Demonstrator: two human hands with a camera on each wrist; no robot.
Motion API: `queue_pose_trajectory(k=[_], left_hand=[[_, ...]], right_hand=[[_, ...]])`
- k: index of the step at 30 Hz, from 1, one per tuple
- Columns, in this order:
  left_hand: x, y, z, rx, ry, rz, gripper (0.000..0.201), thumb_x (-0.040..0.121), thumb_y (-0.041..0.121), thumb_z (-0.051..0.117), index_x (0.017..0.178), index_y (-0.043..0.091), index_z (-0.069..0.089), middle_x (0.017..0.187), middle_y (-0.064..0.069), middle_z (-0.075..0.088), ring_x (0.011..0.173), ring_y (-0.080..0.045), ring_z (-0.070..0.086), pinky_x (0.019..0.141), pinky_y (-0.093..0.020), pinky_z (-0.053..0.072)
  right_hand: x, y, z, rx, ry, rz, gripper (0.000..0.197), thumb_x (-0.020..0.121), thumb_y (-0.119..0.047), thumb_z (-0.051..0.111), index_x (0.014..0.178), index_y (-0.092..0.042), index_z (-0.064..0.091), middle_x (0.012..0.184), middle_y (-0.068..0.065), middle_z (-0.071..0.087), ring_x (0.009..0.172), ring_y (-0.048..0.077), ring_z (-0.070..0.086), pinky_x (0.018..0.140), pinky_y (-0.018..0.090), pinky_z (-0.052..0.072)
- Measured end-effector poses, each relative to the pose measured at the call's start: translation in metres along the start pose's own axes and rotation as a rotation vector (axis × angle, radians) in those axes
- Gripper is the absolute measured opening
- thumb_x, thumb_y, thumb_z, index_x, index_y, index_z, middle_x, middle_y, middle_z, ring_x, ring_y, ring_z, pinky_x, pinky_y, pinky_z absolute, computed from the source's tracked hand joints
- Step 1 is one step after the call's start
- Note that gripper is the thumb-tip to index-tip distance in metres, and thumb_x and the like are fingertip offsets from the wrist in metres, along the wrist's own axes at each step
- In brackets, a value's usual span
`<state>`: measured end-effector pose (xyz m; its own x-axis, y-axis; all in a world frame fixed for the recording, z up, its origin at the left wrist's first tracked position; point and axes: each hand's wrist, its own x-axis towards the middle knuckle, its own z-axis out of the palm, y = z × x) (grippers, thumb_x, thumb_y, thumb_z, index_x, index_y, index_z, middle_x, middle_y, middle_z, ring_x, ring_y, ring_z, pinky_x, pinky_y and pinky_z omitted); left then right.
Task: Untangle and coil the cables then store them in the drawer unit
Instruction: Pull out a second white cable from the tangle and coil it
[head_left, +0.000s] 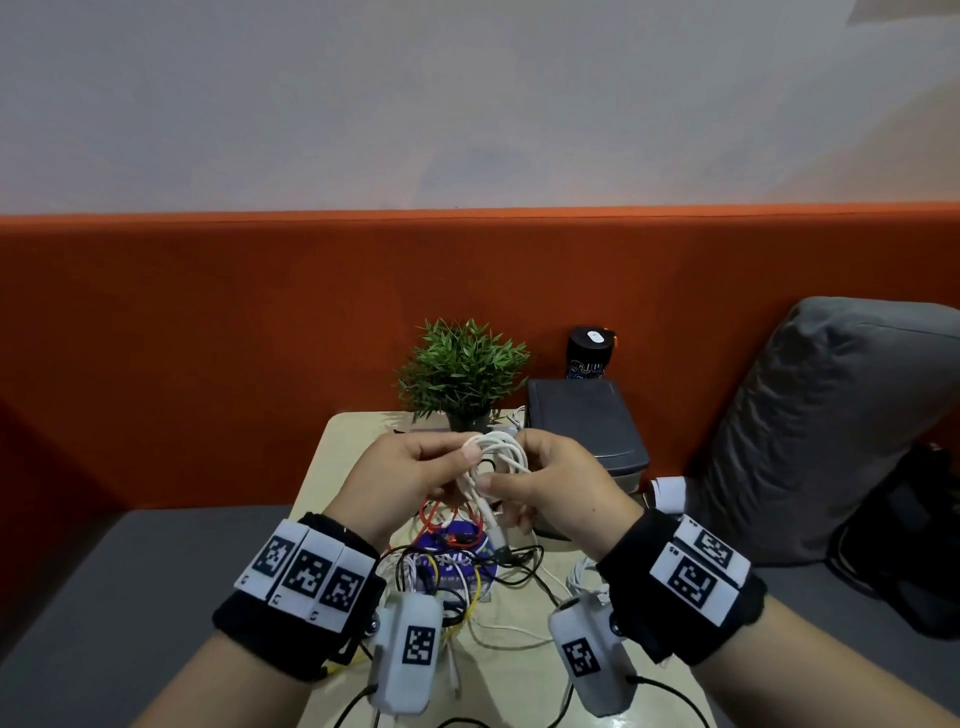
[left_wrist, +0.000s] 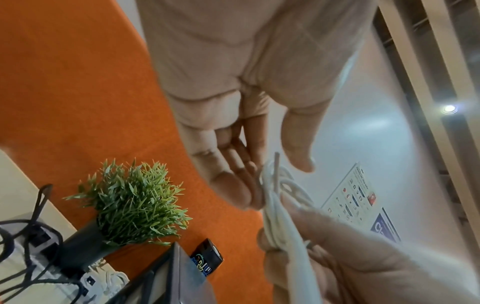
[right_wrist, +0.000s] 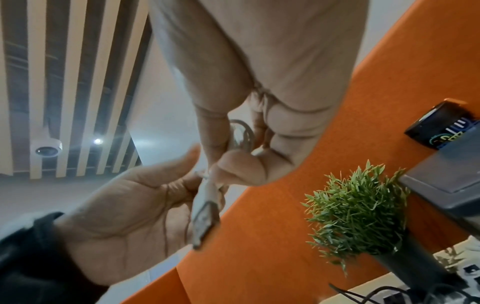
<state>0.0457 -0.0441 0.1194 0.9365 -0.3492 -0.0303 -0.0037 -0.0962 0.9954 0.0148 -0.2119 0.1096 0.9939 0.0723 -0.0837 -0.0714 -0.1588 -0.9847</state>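
Two hands are raised above a small beige table (head_left: 332, 457), sharing a white cable (head_left: 498, 452) wound into a small coil; the coil sits between the hands, in the air, above the tangle on the table. The left hand (head_left: 410, 473) pinches the coil's left side between thumb and curled fingers; in the left wrist view its fingers (left_wrist: 233, 164) lie close together against the loops, with the thumb opposite. The right hand (head_left: 556, 483) grips the coil's right side, thumb laid across the strands and fingers curled behind; a loose end with a white plug (right_wrist: 205, 218) hangs down from this grip.

On the table below lies a tangle (head_left: 467, 571) of cables — red, black, yellow and white, crossing over a blue round item that is mostly hidden. At the far edge of the table stands a plant (head_left: 462, 369) in a dark pot; just to its right is the dark grey drawer unit (head_left: 587, 421), its top closed, with a black can (head_left: 589, 353) behind it. An orange padded backrest (head_left: 208, 338) runs behind the table; a grey cushion (head_left: 831, 415) leans on the right.
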Motion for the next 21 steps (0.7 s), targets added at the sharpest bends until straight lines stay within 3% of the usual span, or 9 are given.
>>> queue_pose_trajectory(k=[4,8,10,12,15,17,21], left_hand=[[-0.003,-0.006,0.004,0.049,0.002,0.061,0.024,0.085,0.001,0.064,0.097,0.020,0.074,0.087,-0.014,0.073,0.067,-0.020,0.064,0.063,-0.025,0.054],[-0.001,-0.011,0.003,0.069,0.032,0.043,0.027,0.085,0.000,0.062,0.095,0.022,0.073,0.079,-0.008,0.071,0.059,-0.013,0.061,0.056,-0.018,0.050],[-0.001,-0.013,0.003,0.139,0.010,0.062,0.031,0.086,0.001,0.062,0.093,0.029,0.073,0.080,-0.004,0.071,0.058,-0.013,0.062,0.058,-0.021,0.051],[0.001,-0.018,0.004,0.184,-0.023,0.063,0.034,0.086,0.001,0.061,0.094,0.032,0.072,0.089,-0.006,0.069,0.065,-0.017,0.064,0.066,-0.028,0.055],[0.006,-0.030,0.006,0.224,-0.089,0.032,0.034,0.087,-0.002,0.057,0.103,0.024,0.073,0.099,-0.010,0.066,0.074,-0.027,0.066,0.073,-0.034,0.056],[0.008,-0.038,0.008,0.171,-0.134,-0.006,0.034,0.087,-0.005,0.056,0.107,0.018,0.072,0.102,-0.009,0.069,0.078,-0.031,0.065,0.071,-0.032,0.055],[0.008,-0.056,0.016,0.082,-0.183,-0.071,0.032,0.087,-0.005,0.057,0.109,0.015,0.070,0.098,-0.004,0.072,0.073,-0.017,0.063,0.067,-0.024,0.054]], right_hand=[[-0.002,0.002,-0.005,0.047,0.034,0.008,0.025,0.082,-0.009,0.073,0.097,0.004,0.058,0.071,0.016,0.062,0.054,0.024,0.059,0.047,0.030,0.048],[-0.004,0.006,-0.012,0.017,0.054,-0.002,0.014,0.086,-0.023,0.069,0.095,-0.013,0.067,0.085,0.010,0.067,0.071,0.018,0.060,0.064,0.033,0.051],[-0.006,0.009,-0.018,-0.113,0.117,-0.042,0.011,0.085,-0.029,0.070,0.092,-0.022,0.071,0.089,0.006,0.070,0.074,0.013,0.061,0.069,0.031,0.050],[-0.007,0.012,-0.023,-0.156,0.136,-0.068,0.011,0.084,-0.026,0.072,0.093,-0.020,0.073,0.087,0.006,0.073,0.073,0.013,0.064,0.071,0.032,0.053],[-0.008,0.019,-0.026,-0.178,0.158,-0.026,0.013,0.082,-0.023,0.074,0.092,-0.015,0.075,0.074,0.003,0.073,0.065,0.011,0.063,0.069,0.031,0.054],[-0.009,0.027,-0.028,-0.167,0.159,0.022,0.010,0.081,-0.021,0.075,0.088,-0.014,0.076,0.069,0.006,0.072,0.060,0.011,0.060,0.064,0.029,0.052],[-0.011,0.047,-0.029,-0.158,0.158,0.102,0.009,0.083,-0.019,0.073,0.086,-0.012,0.076,0.057,0.003,0.065,0.053,0.008,0.055,0.057,0.022,0.048]])
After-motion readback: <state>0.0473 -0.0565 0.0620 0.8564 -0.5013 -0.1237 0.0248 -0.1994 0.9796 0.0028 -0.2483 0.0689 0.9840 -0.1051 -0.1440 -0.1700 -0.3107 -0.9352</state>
